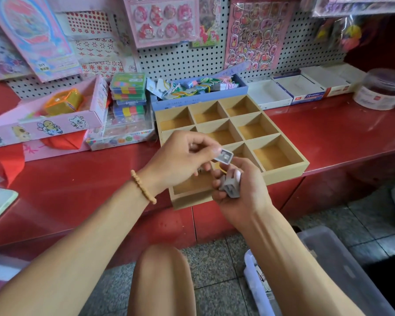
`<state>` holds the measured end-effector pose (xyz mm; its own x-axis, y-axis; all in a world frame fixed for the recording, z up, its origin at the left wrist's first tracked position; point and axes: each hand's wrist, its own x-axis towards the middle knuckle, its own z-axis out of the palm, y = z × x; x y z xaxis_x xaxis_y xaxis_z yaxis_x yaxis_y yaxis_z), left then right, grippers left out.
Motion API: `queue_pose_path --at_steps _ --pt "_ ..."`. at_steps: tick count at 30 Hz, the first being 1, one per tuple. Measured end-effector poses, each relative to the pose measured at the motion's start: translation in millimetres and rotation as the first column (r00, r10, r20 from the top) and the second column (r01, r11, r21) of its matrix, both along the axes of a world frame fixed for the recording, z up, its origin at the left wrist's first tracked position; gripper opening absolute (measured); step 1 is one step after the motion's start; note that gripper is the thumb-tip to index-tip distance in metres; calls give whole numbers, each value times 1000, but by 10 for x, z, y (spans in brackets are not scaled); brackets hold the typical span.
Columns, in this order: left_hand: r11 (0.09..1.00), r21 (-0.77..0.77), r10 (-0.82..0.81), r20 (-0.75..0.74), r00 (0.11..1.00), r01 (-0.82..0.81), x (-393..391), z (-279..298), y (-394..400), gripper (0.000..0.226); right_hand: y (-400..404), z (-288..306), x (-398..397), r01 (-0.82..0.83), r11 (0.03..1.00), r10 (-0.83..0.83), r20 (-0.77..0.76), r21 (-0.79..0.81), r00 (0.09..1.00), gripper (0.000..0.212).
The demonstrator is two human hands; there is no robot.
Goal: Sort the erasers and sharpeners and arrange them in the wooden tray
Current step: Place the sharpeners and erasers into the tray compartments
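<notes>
- Pink display box (55, 124), far left on the red counter (328, 133): cartoon animal stickers along its front; an orange-and-yellow translucent cube (63, 103) sits inside.
- Hanging pink pack (35, 35) above it: "DIY" is legible near its lower edge; other print too small to read.
- Stack of clear cases (128, 94) holding coloured blocks, beside the pink box.
- Left hand (180, 160), beaded bracelet (143, 187) on the wrist: fingertips pinch a small flat grey sharpener (224, 157), held above the wooden tray (283, 173).
- Right hand (240, 190): fingers curled around a cluster of grey sharpeners (232, 184), just below the left hand, over the tray's near edge.
- Wooden tray: gridded compartments; the visible ones hold nothing.
- Blue box (198, 94) behind the tray: mixed clips and tags.
- White cartons (306, 87), right: one front shows "2B"; remainder unreadable.
- Clear round tub (383, 90), far right: label blurred.
</notes>
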<state>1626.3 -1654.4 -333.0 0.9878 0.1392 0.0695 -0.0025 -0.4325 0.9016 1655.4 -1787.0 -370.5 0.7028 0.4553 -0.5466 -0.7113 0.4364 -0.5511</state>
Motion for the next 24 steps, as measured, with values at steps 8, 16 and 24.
queue_pose_path --at_steps 8,16,24 --pt "747 661 111 -227 967 69 102 -218 479 17 -154 9 -38 46 999 -46 -1 -28 999 12" --pt "536 841 190 -30 981 -78 104 -472 383 16 -197 -19 -27 64 996 -64 11 -60 998 13" --pt "625 775 156 -8 988 -92 26 -411 424 17 -240 -53 -45 96 995 -96 7 -15 995 25"
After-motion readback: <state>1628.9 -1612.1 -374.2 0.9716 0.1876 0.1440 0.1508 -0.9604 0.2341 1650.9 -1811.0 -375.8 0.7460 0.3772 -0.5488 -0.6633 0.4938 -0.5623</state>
